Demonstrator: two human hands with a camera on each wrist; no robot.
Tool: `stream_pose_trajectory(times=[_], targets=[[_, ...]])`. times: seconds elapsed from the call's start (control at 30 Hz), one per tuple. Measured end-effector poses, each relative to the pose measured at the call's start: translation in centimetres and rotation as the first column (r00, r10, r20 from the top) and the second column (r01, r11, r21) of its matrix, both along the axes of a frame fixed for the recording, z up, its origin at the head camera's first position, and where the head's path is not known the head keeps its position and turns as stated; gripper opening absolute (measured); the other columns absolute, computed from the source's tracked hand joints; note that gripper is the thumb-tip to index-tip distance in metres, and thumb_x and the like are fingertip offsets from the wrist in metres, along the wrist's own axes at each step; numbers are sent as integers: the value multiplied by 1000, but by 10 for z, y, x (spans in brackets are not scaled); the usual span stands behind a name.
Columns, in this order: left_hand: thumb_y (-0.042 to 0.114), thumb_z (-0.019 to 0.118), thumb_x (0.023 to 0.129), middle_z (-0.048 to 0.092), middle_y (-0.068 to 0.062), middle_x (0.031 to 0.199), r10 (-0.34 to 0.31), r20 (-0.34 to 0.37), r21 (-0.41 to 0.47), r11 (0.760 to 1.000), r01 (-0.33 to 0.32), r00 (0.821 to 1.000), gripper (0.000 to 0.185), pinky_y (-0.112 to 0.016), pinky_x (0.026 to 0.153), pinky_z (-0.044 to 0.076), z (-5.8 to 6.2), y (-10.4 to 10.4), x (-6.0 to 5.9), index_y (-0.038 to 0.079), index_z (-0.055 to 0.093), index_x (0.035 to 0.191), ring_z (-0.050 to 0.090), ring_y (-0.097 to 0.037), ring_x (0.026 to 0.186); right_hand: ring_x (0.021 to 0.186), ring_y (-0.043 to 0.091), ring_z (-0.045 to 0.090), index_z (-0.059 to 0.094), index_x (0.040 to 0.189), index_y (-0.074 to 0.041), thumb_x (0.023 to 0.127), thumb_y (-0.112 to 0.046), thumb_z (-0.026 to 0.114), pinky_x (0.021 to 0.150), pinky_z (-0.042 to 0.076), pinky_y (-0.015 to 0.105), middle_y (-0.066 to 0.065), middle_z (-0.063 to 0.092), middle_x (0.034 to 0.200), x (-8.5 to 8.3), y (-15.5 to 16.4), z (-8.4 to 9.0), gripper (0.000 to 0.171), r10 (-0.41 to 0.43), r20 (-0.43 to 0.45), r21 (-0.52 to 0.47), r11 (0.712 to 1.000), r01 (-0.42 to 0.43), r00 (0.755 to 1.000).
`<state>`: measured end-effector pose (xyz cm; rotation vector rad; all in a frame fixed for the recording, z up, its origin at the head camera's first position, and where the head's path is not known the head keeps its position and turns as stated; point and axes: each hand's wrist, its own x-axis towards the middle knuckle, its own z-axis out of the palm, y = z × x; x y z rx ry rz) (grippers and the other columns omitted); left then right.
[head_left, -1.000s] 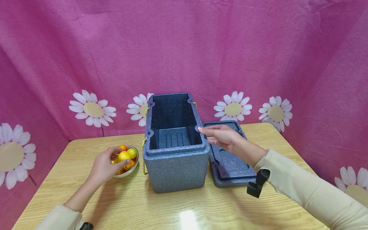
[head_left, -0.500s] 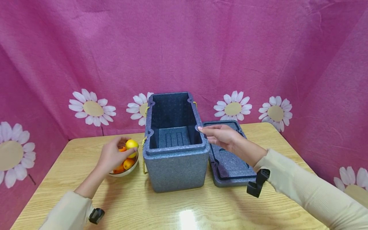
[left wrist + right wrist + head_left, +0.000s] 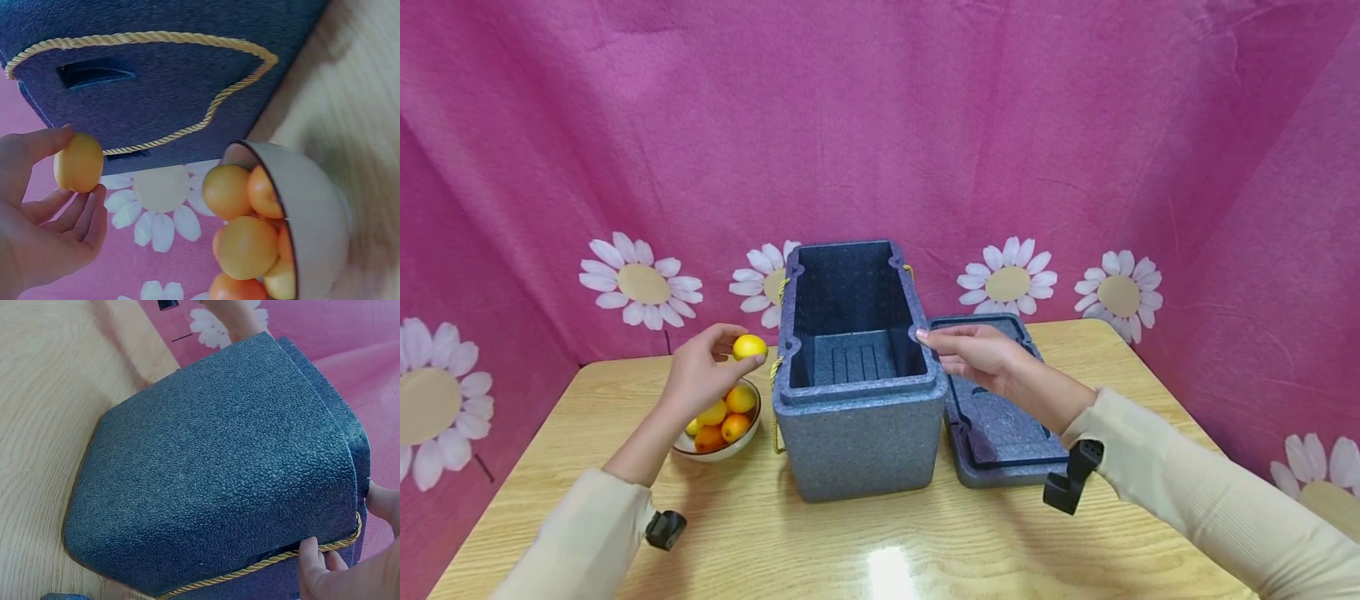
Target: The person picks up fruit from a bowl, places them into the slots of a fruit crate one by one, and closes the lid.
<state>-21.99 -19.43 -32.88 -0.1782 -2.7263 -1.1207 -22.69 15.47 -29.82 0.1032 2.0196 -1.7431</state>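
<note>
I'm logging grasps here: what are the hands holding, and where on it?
The left hand pinches a small yellow fruit by its sides between thumb and fingertips. The right hand holds nothing; its fingers rest against the foam box at its right rim.

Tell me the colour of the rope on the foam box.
Golden yellow rope handle, clearest in the left wrist view.

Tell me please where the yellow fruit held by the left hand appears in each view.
Head: the yellow fruit is left of centre, pinched by the left hand above the bowl, beside the foam box.
Left wrist: the fruit is at the left, between thumb and fingers, in front of the box wall.
Right wrist: not in it.
Shared landmark: the foam box with its yellow rope.
</note>
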Motion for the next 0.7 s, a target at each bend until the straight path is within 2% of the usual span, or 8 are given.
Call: stream_pose_trajectory(times=[0.27, 0.57, 0.7], targets=[[31, 70, 87, 63, -19, 120, 7, 14, 17, 1000, -7, 1000, 48, -44, 93, 52, 14, 2, -7, 3, 56, 124, 62, -33, 105, 146, 34, 30, 35, 145, 3, 94, -31, 58, 119, 29, 40, 18, 31, 156, 0, 0, 0, 65, -3, 0, 2, 1000, 3, 1000], [27, 69, 88, 63, -22, 121, -2, 5, 42, 999, 2, 1000, 50, -46, 94, 52, 31, 4, -17, 1, 54, 127, 62, -36, 108, 146, 34, 29, 35, 145, 3, 95, -30, 58, 119, 29, 40, 18, 31, 156, 0, 0, -1, 64, -13, 3, 2, 1000, 13, 1000], [27, 70, 87, 63, -22, 121, -7, -7, 54, 999, 7, 1000, 51, -33, 87, 54, 38, 6, -20, 0, 54, 127, 63, -34, 107, 146, 33, 29, 36, 145, 2, 95, -30, 57, 119, 29, 40, 18, 31, 156, 0, 0, -1, 63, -17, 5, 2, 1000, 17, 1000]])
